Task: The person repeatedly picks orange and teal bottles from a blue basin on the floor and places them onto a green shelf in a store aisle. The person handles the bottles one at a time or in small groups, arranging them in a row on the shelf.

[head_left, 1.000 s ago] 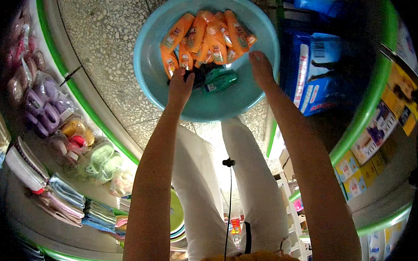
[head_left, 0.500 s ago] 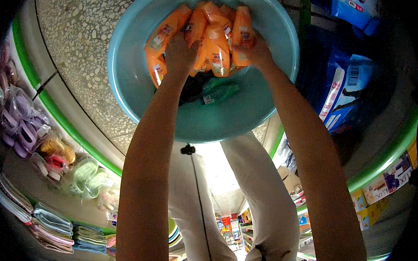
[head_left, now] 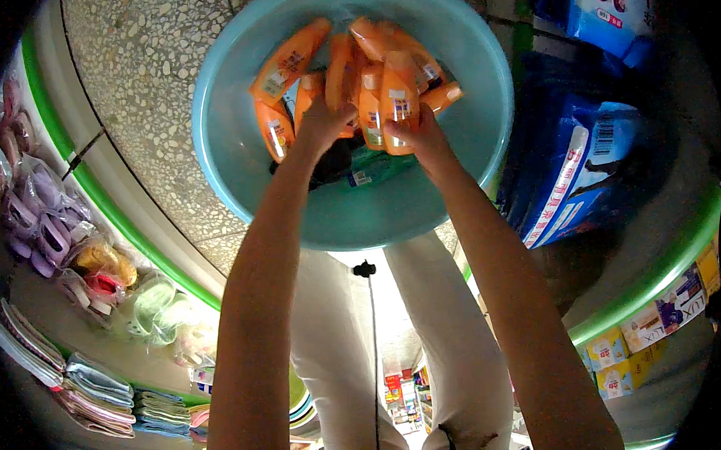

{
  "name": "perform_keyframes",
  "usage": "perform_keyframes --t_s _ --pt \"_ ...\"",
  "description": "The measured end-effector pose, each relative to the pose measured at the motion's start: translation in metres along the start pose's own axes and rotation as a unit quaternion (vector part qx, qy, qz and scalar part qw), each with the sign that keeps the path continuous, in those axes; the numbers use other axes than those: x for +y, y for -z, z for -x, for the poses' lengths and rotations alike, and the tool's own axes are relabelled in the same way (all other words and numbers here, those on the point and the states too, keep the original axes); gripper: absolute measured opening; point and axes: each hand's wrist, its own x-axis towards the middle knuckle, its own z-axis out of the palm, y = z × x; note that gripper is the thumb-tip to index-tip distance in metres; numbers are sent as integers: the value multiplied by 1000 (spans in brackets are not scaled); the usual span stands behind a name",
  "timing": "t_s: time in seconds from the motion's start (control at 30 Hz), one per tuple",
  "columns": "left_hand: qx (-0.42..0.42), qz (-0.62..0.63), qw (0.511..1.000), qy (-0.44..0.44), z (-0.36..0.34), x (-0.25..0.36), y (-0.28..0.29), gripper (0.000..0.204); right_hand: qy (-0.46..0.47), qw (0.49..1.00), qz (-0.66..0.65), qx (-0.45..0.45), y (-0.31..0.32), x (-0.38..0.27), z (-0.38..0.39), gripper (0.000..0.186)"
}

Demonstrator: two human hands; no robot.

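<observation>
A round teal basin [head_left: 241, 162] sits on the speckled floor in front of me, holding several orange bottles [head_left: 288, 58] and a dark green bottle [head_left: 380, 169] near its bottom. My left hand [head_left: 321, 125] grips one or two orange bottles in the middle of the pile. My right hand [head_left: 418, 134] is closed around an upright orange bottle [head_left: 397, 105] beside them. Both forearms reach down into the basin from the lower edge.
Green-edged shelves curve along both sides. The left shelf holds bagged slippers [head_left: 42, 225] and folded cloths [head_left: 99, 382]. Blue packages [head_left: 583, 171] stand on the right, with yellow boxes [head_left: 640, 337] lower down. My pale trouser legs [head_left: 452, 344] stand below the basin.
The basin has come closer and larger in view. Both hands moved from its near rim into the pile and closed on orange bottles, lifting them together.
</observation>
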Motion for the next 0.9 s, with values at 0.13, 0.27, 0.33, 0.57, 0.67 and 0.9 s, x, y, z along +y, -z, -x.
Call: perform_keyframes --t_s 0.13,0.27,0.33,0.57,0.67,0.9 --pt "102 174 976 -82 -1 -37 -39 42 25 999 -28 -24 -11 3 -14 71" --pt "75 275 950 -125 17 -17 -50 39 19 1000 1 -5 -15 -2 -11 71" --pt "83 274 951 -116 26 -14 -57 41 -3 1000 17 2 -14 -8 -1 70" --pt "13 334 942 1 103 -21 -74 37 -44 997 17 69 -18 12 80 60" --pt "34 313 949 25 161 -18 -77 39 -59 996 -70 14 -39 -4 132 53" --pt "77 290 954 -21 214 -29 -51 32 -115 941 -319 -6 -88 1 198 46"
